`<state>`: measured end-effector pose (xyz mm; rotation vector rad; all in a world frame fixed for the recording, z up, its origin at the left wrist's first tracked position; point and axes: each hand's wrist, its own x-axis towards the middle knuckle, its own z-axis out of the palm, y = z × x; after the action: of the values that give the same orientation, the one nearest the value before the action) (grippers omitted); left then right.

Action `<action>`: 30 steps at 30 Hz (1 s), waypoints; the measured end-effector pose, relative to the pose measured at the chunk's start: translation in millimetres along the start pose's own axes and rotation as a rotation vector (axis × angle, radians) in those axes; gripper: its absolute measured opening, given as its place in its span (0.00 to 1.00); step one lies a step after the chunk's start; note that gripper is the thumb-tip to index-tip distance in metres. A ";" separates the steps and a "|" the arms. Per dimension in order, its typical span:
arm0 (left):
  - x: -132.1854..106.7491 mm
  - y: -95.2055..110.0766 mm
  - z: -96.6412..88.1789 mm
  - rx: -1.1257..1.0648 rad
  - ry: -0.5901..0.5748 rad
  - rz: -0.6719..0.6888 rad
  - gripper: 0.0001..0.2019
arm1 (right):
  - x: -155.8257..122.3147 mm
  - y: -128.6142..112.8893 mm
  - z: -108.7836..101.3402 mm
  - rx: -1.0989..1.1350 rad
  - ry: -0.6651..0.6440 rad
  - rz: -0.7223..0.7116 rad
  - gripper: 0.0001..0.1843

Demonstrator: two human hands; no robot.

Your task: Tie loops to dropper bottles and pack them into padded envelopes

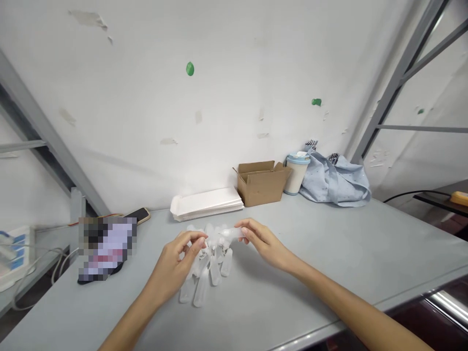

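Note:
A loose heap of small, long, translucent plastic pieces (202,287) lies on the grey table in front of me, several of them fanned toward me. My right hand (263,243) pinches the right end of one translucent plastic piece (229,233) between thumb and fingers, just over the heap. At the heap's left side, my left hand (174,263) has its thumb and index fingertip closed together. What lies between those left fingertips is too small to make out. Part of the heap is hidden behind the left hand.
Behind the heap lies a stack of white flat cartons (208,202). An open cardboard box (263,187), a lidded cup (297,175) and a light blue cloth bag (334,180) stand along the wall. To the left are a phone (139,215) and a blurred-out item (109,248).

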<state>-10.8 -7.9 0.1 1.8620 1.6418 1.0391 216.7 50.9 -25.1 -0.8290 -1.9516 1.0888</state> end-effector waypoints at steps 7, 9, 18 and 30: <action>-1.7 1.0 3.9 -0.015 -0.043 0.040 0.14 | -0.5 -4.5 2.2 0.013 0.002 0.002 0.20; -3.1 2.0 5.5 -0.069 -0.001 0.019 0.14 | -1.1 -6.6 4.8 0.036 0.010 0.012 0.20; -3.1 10.1 11.7 -0.304 0.054 -0.183 0.18 | 2.6 -3.9 21.7 0.269 0.014 0.055 0.19; -2.4 5.9 12.4 -0.447 0.023 -0.175 0.16 | 1.8 -1.2 22.4 0.294 0.005 0.066 0.20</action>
<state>2.5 -9.6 -3.7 1.3964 1.4102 1.2331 196.8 42.7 -31.7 -0.7364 -1.7150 1.3716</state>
